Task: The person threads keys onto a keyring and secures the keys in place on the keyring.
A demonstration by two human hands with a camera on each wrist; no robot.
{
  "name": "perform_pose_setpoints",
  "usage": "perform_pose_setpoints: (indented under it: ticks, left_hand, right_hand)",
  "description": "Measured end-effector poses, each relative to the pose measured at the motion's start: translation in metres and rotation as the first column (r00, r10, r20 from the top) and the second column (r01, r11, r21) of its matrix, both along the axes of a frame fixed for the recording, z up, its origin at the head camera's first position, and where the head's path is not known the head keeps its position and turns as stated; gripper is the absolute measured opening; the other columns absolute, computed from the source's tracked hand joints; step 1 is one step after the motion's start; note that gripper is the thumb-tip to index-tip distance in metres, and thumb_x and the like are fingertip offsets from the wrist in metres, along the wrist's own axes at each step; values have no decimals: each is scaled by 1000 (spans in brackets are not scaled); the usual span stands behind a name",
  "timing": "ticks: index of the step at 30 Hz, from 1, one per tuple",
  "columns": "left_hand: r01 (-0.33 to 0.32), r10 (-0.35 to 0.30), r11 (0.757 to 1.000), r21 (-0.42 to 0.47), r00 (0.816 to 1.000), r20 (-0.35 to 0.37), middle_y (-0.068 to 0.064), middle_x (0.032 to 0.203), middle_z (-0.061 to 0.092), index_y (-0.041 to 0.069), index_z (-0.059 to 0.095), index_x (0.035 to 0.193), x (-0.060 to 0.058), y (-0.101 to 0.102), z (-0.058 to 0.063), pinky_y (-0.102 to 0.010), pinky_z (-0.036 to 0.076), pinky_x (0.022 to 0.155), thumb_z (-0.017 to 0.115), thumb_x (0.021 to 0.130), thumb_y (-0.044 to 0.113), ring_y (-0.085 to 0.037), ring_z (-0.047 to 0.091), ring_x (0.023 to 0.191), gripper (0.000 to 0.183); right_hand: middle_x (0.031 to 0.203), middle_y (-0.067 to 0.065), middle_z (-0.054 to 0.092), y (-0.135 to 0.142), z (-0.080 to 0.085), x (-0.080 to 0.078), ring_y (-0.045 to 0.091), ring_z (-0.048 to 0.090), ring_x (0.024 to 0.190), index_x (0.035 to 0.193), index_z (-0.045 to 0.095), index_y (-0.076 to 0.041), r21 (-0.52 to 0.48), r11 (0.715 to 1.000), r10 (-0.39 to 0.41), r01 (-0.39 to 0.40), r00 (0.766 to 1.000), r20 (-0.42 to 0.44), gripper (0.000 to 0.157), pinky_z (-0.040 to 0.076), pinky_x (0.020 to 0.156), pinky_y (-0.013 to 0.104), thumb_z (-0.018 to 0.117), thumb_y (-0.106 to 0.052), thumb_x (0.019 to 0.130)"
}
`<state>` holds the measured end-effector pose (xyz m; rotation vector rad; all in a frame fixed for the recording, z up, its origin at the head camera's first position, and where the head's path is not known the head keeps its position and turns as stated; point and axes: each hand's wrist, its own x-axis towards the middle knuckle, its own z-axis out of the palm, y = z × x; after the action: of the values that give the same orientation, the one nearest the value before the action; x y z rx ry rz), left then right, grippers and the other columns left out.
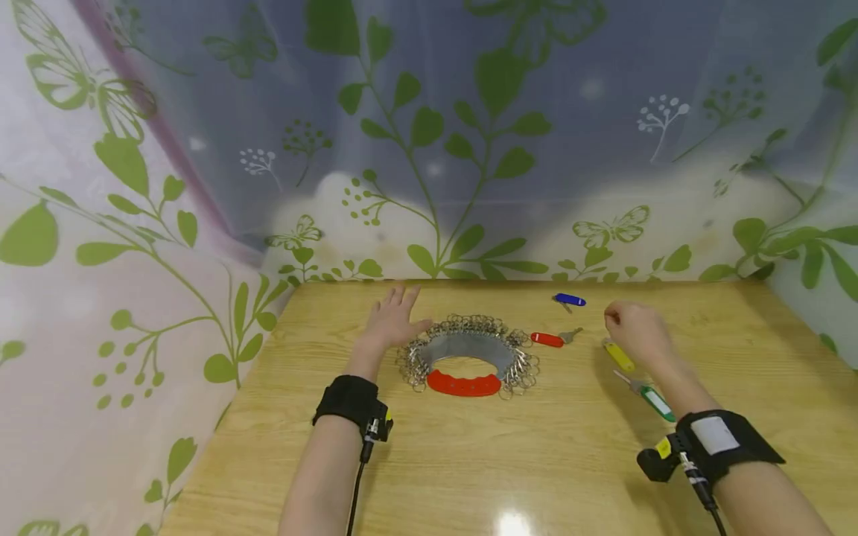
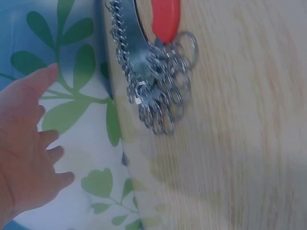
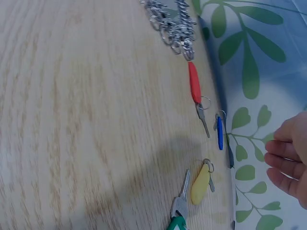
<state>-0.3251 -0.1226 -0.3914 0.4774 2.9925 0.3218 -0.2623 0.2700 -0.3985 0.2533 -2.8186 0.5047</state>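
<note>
A metal key ring holder (image 1: 469, 345) with a red grip (image 1: 464, 383) and many small rings round its curved plate lies on the table. My left hand (image 1: 391, 323), fingers straight and spread, is beside its upper left edge; the left wrist view shows the hand (image 2: 29, 148) holding nothing. On the right, my right hand (image 1: 638, 333) has loosely bent fingers and nothing in them. Nearest to it lies a key with a yellow tag (image 1: 619, 356), and below that a key with a green tag (image 1: 657, 403). A key with a red tag (image 1: 547, 340) lies between the holder and my right hand.
A key with a blue tag (image 1: 570, 299) lies near the back edge of the wooden table (image 1: 469, 461). Behind the table hangs a leaf-patterned curtain (image 1: 442, 171), which also covers the left side.
</note>
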Motion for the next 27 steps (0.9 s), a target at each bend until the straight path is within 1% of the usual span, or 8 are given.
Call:
perform_pose_setpoints:
  ticks: [4,7,10,12,14,17,19,27]
  left_hand:
    - [0,-1,999,34,999,45,-15,153,12,15,12,150,-2,5,-3,-51,6,109,46,95,47,-32,7,140,73]
    - [11,-11,1000,20,1000,22,-14,146,33,14,27,147,-7,10,-12,-51,18,107,49,94,46,-31,28,134,66]
    - [16,-16,1000,13,1000,-13,-11,123,57,10,51,133,-8,19,-15,-44,38,95,53,94,37,-26,54,111,48]
    - [35,-33,999,34,998,-47,-9,102,65,7,64,113,-7,26,-17,-39,45,80,56,94,29,-23,61,90,31]
    - [43,-40,997,57,998,-56,-6,88,65,7,67,97,-2,35,-12,-33,46,69,57,93,18,-19,60,76,16]
    - [88,-78,992,90,991,-107,-4,76,60,7,65,83,-1,46,-14,-30,39,62,57,93,11,-16,52,65,13]
    - [114,-101,989,94,985,-138,-3,76,59,8,65,82,0,55,-17,-28,38,61,56,93,9,-14,50,65,14]
    - [141,-127,984,106,984,-129,-4,81,62,8,68,87,3,83,-19,-27,38,60,54,94,11,-15,51,65,15]
  right_hand:
    - [90,21,65,-6,-4,-8,35,62,78,98,65,7,77,996,33,-38,998,58,17,49,67,46,55,-3,88]
    - [90,20,65,-10,-9,-13,31,62,74,99,65,6,113,991,52,-66,991,123,18,49,64,42,56,-4,87]
    - [88,17,64,-12,-15,-16,22,55,65,99,66,5,121,989,65,-84,986,152,19,45,58,36,55,-5,88]
    - [88,16,64,-12,-19,-19,20,53,64,100,66,4,114,989,71,-90,984,160,19,44,58,36,54,-5,88]
    - [90,17,65,-12,-22,-21,23,57,68,100,66,4,98,990,81,-99,983,166,19,46,62,39,55,-5,88]
    - [95,20,64,-13,-24,-25,31,61,81,101,65,6,78,991,96,-111,979,179,19,48,72,46,55,-5,88]
    - [96,21,64,-14,-25,-27,34,61,85,101,65,6,67,992,95,-110,977,192,19,47,75,47,56,-4,89]
    - [95,18,65,-30,-27,-41,32,61,83,99,66,3,104,990,65,-94,966,249,18,48,71,46,59,-8,87]
